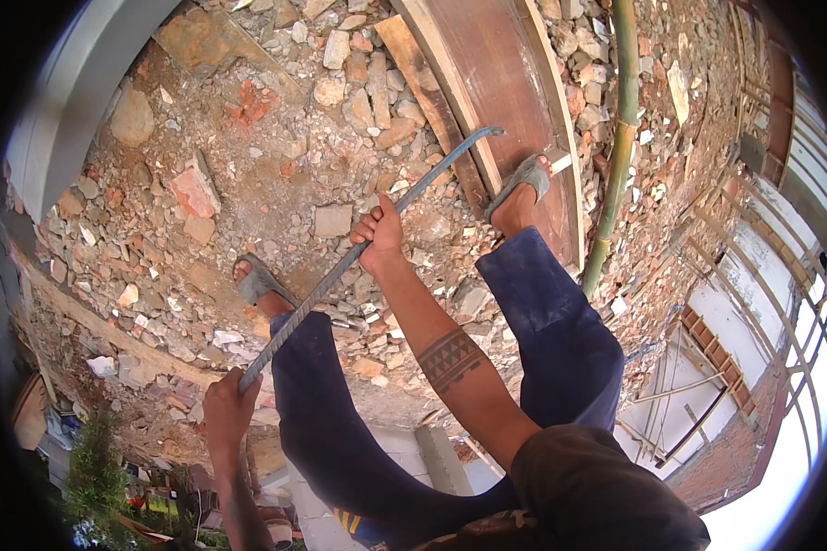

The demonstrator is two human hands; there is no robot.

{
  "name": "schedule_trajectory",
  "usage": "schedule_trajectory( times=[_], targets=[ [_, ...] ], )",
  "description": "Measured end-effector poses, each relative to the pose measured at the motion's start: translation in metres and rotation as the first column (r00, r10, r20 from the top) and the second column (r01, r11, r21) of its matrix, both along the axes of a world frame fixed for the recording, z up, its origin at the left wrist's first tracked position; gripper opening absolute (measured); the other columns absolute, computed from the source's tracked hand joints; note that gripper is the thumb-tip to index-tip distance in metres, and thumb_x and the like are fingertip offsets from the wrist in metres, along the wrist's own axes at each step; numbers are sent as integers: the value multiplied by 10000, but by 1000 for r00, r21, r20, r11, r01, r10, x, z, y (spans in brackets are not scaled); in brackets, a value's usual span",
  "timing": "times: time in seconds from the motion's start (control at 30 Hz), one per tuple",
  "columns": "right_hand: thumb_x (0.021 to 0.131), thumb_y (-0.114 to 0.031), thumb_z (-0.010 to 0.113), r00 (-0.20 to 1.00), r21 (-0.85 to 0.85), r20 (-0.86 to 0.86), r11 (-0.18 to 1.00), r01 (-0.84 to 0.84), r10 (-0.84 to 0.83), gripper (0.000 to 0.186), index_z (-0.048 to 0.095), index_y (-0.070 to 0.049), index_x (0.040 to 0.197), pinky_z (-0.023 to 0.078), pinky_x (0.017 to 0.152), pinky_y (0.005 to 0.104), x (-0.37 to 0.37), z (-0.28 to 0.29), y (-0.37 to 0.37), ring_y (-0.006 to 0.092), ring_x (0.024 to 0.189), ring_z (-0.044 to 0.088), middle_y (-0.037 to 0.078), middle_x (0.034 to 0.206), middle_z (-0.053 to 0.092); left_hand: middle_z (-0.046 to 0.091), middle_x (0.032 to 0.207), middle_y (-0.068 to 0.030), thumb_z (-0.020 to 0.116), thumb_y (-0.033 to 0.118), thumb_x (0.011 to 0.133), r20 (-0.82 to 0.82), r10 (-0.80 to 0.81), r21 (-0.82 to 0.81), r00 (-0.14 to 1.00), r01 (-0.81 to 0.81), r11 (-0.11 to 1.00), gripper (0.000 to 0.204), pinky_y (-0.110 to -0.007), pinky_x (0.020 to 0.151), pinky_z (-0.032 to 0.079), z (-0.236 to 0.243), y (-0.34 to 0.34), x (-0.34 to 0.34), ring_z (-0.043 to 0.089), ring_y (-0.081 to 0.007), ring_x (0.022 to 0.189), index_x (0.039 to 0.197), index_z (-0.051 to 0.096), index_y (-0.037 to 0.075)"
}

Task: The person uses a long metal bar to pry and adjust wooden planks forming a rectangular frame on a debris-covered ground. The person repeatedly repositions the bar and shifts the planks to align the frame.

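Observation:
A long grey crowbar (312, 301) with a ribbed shaft slants across the rubble, its hooked end up and to the right. My left hand (228, 409) is wrapped round its lower end, and my right hand (379, 237) grips it around the middle of its length. The hooked tip reaches over a brown wooden formwork panel (505, 64) edged with pale battens, just above my right foot. That sandalled foot (521, 191) stands on the panel. My left foot (259, 283) rests on the broken ground.
Brick and stone rubble (248, 174) covers the ground. A loose plank (423, 83) lies left of the panel, a green bamboo pole (620, 138) right of it. A grey beam (92, 92) crosses the upper left. Bamboo framing and white walls (735, 285) stand at right.

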State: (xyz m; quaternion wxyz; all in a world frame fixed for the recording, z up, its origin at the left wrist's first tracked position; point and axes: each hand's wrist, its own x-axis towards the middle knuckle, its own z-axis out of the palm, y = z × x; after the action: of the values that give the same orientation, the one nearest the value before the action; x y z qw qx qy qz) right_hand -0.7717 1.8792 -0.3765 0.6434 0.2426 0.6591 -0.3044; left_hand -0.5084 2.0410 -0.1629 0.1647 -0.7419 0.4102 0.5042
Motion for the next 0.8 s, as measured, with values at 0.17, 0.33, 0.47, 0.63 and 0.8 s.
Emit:
schedule_trajectory(
  times=[0.17,0.33,0.47,0.63,0.8],
  targets=[
    [985,-509,531,998,-23,31,999,-45,46,398,398,-158,851,254,422,235,-68,85,-19,64,462,275,-53,618,317,559,581,-143,585,270,986,-421,389,338,820,-256,906,259,-401,477,432,153,-46,-78,622,-288,509,932,481,39],
    [1027,-465,465,992,63,7,990,-129,129,361,412,-142,874,240,393,212,-125,136,-38,50,463,291,-52,621,322,633,652,-158,569,279,989,-416,626,588,659,-331,738,260,-411,562,501,230,-81,-164,677,-309,607,979,474,37],
    [1025,-460,472,977,116,61,970,-211,205,360,412,-142,866,232,388,205,-141,164,-52,46,455,280,-53,618,317,652,711,-143,608,291,963,-309,712,677,630,-381,630,283,-389,650,505,265,-106,-202,695,-283,707,1001,515,27],
    [1003,-480,506,963,128,49,955,-269,265,383,402,-147,846,229,387,222,-144,159,-51,51,447,263,-56,613,303,632,696,-157,652,270,938,-352,646,574,678,-388,721,274,-373,634,499,262,-94,-211,697,-269,714,970,538,23],
    [960,-542,542,965,161,-10,952,-259,264,452,359,-147,839,244,387,274,-98,81,-1,93,433,278,-23,599,300,631,686,-200,653,324,935,-261,484,296,835,-408,864,297,-494,584,465,166,0,-149,655,-429,703,935,557,44]
  ],
)
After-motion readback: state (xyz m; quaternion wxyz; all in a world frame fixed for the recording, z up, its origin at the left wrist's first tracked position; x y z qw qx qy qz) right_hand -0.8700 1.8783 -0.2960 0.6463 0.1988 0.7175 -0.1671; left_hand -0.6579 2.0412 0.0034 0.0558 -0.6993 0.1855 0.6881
